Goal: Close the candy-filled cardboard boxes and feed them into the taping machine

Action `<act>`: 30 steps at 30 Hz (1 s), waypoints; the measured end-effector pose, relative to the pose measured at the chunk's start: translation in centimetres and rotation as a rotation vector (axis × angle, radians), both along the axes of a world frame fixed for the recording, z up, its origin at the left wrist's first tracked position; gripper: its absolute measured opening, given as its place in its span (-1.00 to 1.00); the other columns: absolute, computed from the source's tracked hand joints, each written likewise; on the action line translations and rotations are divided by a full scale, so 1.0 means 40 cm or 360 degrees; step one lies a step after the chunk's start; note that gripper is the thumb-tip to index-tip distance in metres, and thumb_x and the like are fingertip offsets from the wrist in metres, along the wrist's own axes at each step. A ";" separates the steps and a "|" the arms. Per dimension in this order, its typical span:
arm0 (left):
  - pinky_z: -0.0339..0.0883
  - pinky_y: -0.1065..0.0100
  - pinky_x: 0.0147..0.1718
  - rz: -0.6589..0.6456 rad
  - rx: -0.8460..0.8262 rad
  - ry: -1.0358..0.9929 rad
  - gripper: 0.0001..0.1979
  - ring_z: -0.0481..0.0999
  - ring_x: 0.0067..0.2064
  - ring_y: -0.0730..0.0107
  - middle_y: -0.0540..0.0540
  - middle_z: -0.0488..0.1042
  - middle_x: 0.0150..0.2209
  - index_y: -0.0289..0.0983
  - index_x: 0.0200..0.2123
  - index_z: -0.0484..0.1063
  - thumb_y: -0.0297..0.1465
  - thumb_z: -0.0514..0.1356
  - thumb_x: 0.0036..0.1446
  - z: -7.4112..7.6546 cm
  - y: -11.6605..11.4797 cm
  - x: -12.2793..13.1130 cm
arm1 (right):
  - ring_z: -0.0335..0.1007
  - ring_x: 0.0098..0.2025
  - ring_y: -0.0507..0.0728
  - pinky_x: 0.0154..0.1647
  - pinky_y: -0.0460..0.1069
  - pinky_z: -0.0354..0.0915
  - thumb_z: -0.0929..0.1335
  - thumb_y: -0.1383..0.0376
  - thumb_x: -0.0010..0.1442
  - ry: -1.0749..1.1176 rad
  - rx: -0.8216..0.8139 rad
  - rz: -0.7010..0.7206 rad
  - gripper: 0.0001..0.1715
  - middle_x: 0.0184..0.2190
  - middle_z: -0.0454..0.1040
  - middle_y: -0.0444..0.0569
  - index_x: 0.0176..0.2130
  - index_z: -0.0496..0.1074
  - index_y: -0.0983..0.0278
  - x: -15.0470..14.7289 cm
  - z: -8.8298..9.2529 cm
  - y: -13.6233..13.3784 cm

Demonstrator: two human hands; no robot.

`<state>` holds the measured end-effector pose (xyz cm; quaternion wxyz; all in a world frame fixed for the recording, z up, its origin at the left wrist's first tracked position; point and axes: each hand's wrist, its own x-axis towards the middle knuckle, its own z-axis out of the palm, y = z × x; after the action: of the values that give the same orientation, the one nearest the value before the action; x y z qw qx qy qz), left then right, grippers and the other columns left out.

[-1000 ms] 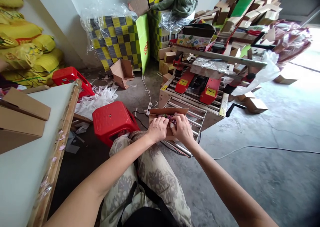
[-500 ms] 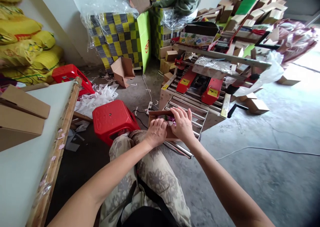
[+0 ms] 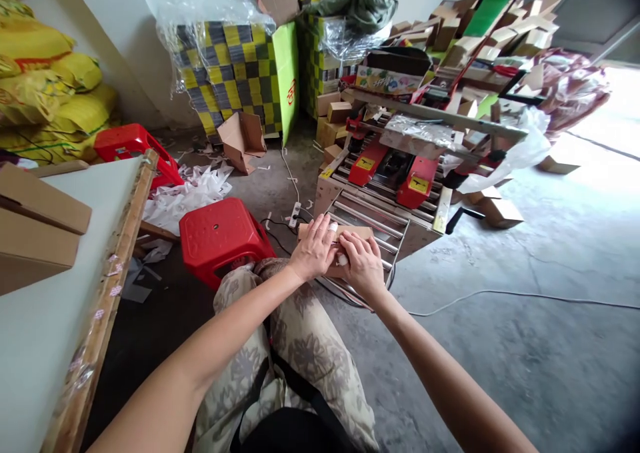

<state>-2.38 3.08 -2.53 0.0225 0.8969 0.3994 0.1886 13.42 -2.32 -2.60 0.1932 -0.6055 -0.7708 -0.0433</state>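
Note:
A small brown cardboard box point(image 3: 361, 230) rests on my knee at the near end of the roller conveyor point(image 3: 373, 214). My left hand point(image 3: 314, 247) lies flat on the box's folded top flap, fingers stretched out and pressing it down. My right hand point(image 3: 361, 262) curls over the near right edge of the box, fingers bent on the cardboard. The box's contents are hidden under the flaps and my hands.
A carton-taping machine with red guards point(image 3: 395, 170) stands behind the rollers. A red stool point(image 3: 220, 236) is at my left knee, a white table point(image 3: 55, 293) with flat cartons point(image 3: 35, 223) further left. Stacked boxes, yellow sacks point(image 3: 50, 86), paper scraps and cables cover the floor.
The open box showing coloured contents now has its top flap folded down. My left hand moved up onto the flap and flattened; my right hand slid back to the near edge.

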 end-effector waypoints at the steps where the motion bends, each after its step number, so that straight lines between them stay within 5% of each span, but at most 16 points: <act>1: -0.17 0.05 0.23 -0.0049 -0.0055 0.0045 -0.40 -0.24 0.33 0.08 -0.39 -0.09 0.29 -0.47 0.23 -0.05 -0.24 -0.06 0.22 0.004 0.006 -0.006 | 0.10 0.18 0.19 0.24 0.18 -0.14 0.17 0.28 0.26 -0.0002 -0.0022 -0.0006 -0.58 0.14 0.26 0.04 0.09 0.26 0.27 0.002 -0.001 -0.002; 5: -0.16 0.02 0.21 -0.0225 -0.0243 0.0268 -0.21 -0.19 0.32 -0.04 -0.41 -0.11 0.29 -0.43 0.24 -0.04 0.00 0.00 0.11 0.018 0.031 -0.028 | 0.03 0.22 0.22 0.25 0.21 -0.19 0.20 0.20 0.23 -0.0024 -0.0122 0.0040 -0.47 0.19 0.18 0.07 0.16 0.16 0.28 0.011 0.013 0.000; 9: -0.13 0.01 0.17 -0.0266 -0.0259 0.0407 0.14 -0.06 0.25 -0.21 -0.44 -0.03 0.24 -0.41 0.24 -0.06 0.14 0.22 -0.30 0.040 0.055 -0.023 | -0.08 0.26 0.30 0.25 0.27 -0.23 0.29 0.05 0.09 -0.0106 -0.0236 0.0127 -0.19 0.26 0.02 0.14 0.22 0.06 0.32 0.021 0.032 0.005; 13: 0.00 0.04 0.05 -0.0106 -0.0239 0.0343 0.10 0.24 0.01 -0.07 -0.35 0.24 0.03 -0.34 0.18 0.07 0.16 0.23 -0.39 0.060 0.057 -0.001 | -0.19 0.29 0.31 0.24 0.29 -0.24 0.34 0.14 0.01 -0.0173 -0.0259 0.0081 -0.10 0.29 -0.10 0.19 0.24 0.01 0.35 0.021 0.039 0.009; 18: 0.04 0.09 -0.03 0.0077 -0.0217 0.0306 0.04 0.24 -0.07 -0.01 -0.30 0.25 -0.06 -0.34 0.14 0.12 0.16 0.22 -0.36 0.066 0.037 0.023 | -0.24 0.31 0.29 0.26 0.26 -0.25 0.36 0.25 -0.05 -0.0233 -0.0297 0.0103 -0.04 0.31 -0.17 0.14 0.26 -0.03 0.31 0.039 0.034 0.026; 25: -0.18 -0.11 0.12 0.0015 -0.0358 0.0264 0.09 0.21 0.03 -0.07 -0.24 0.19 0.04 -0.20 0.18 0.03 0.17 0.25 -0.42 0.048 0.039 -0.010 | -0.21 0.31 0.24 0.27 0.22 -0.21 0.31 -0.08 0.06 -0.0256 -0.0381 0.0328 -0.04 0.30 -0.10 0.09 0.27 -0.03 0.30 0.097 0.035 0.063; 30: 0.19 0.10 -0.06 0.0098 -0.0464 0.0197 0.04 0.25 -0.02 0.00 -0.22 0.19 -0.02 -0.19 0.21 -0.03 0.04 0.28 -0.33 0.041 0.034 -0.032 | -0.15 0.30 0.22 0.27 0.21 -0.19 0.23 -0.05 0.16 -0.0256 -0.0338 0.0261 -0.20 0.28 -0.04 0.05 0.25 0.02 0.25 0.102 0.026 0.075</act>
<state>-3.67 4.43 -0.90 0.1219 0.8813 0.4506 0.0736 17.48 0.68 -1.57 0.0688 -0.5522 -0.8308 0.0060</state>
